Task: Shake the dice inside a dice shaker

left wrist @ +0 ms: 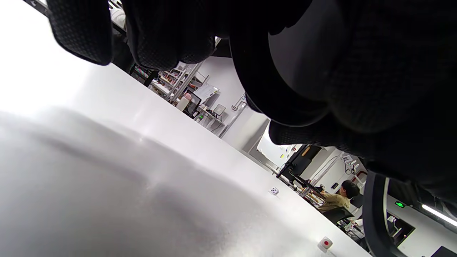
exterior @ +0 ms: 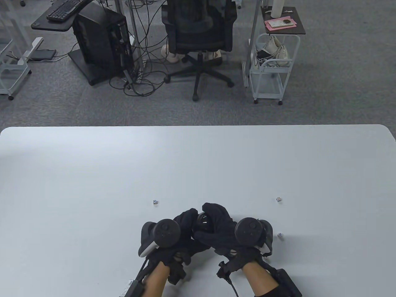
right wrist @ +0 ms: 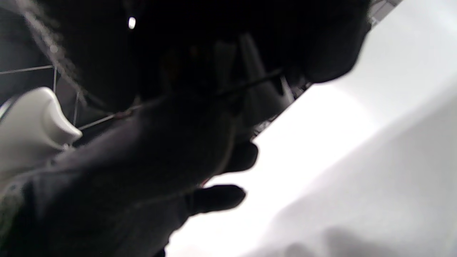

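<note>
Black glossy dice shaker (exterior: 202, 223) between both gloves, above table (exterior: 92, 173) near front edge | left hand (exterior: 182, 227) and right hand (exterior: 216, 227) both clasping it | three dice (exterior: 155, 202) lying loose on table | am keeping mouth covered, wrists loose, for shaking.

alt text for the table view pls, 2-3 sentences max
Two black-gloved hands, left hand and right hand, together hold a glossy black dice shaker low over a plain white table. Three small white dice lie loose on the table: one left of the hands, two to the right. Beyond are a black office chair and grey carpet.
</note>
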The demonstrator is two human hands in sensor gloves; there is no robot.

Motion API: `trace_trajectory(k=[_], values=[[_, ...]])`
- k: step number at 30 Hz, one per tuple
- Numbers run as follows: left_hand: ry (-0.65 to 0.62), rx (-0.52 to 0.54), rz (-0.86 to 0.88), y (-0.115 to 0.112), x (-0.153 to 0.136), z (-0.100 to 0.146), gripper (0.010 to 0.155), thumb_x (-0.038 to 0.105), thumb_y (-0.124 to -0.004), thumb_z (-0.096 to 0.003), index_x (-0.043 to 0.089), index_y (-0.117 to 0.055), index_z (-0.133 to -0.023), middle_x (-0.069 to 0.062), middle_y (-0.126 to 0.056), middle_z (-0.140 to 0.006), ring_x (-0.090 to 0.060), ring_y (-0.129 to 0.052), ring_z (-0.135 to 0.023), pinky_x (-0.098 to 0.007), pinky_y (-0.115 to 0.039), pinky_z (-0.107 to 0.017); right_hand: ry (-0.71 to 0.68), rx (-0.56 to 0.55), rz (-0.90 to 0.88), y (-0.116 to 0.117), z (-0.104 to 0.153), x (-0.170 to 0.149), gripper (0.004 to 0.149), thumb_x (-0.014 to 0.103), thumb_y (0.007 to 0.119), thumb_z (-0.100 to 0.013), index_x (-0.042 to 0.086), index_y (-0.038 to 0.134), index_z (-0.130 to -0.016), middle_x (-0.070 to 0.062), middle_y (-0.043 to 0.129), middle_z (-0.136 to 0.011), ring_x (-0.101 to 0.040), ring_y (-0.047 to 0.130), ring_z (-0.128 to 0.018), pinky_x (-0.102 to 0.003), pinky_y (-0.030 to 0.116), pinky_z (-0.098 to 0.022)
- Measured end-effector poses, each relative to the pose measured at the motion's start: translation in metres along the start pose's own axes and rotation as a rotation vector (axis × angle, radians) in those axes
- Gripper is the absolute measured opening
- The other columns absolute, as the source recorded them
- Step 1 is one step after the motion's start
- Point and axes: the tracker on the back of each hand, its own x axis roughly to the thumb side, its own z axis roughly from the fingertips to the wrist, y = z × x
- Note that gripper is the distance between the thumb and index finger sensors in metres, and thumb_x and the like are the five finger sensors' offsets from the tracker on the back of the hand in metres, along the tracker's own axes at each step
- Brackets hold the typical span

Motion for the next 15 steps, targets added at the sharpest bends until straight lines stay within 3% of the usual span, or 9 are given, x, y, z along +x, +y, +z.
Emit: trace_trajectory(k=[3, 8, 15], values=[[0.019, -0.001, -0.009, 0.0, -0.002, 0.0, 0.105, 0.068, -0.093, -0.0393, 0.014, -0.036, -0.109, -0.019, -0.056, -0.111, -0.045, -0.066, -0.1, -0.067, -0.066, -0.065, -0.02, -0.058, 0.0, -0.009, 0.001, 0.002, 0.082, 0.054, 0.088, -0.05, 0.027, 0.04, -0.111, -0.025, 0.048, -0.108, -0.052, 0.079, -0.087, -0.06, 0.078, -0.059], [0.074, 0.02, -0.039, 0.005, -0.01, 0.003, 0.105, 0.068, -0.094, -0.0391, 0.014, -0.037, -0.108, -0.02, -0.057, -0.11, -0.046, -0.067, -0.099, -0.067, -0.067, -0.064, -0.004, -0.176, 0.006, -0.042, 0.006, -0.008, 0.081, 0.054, 0.085, -0.052, 0.026, 0.038, -0.112, -0.026, 0.045, -0.109, -0.053, 0.074, -0.091, -0.062, 0.074, -0.062], [0.086, 0.054, -0.049, 0.011, -0.015, 0.006, 0.105, 0.068, -0.094, -0.0388, 0.014, -0.038, -0.108, -0.02, -0.058, -0.11, -0.046, -0.068, -0.099, -0.067, -0.066, -0.065, 0.304, -0.129, 0.279, -0.076, 0.015, -0.053, 0.078, 0.05, 0.08, -0.058, 0.022, 0.033, -0.114, -0.03, 0.037, -0.111, -0.059, 0.068, -0.093, -0.067, 0.068, -0.064]])
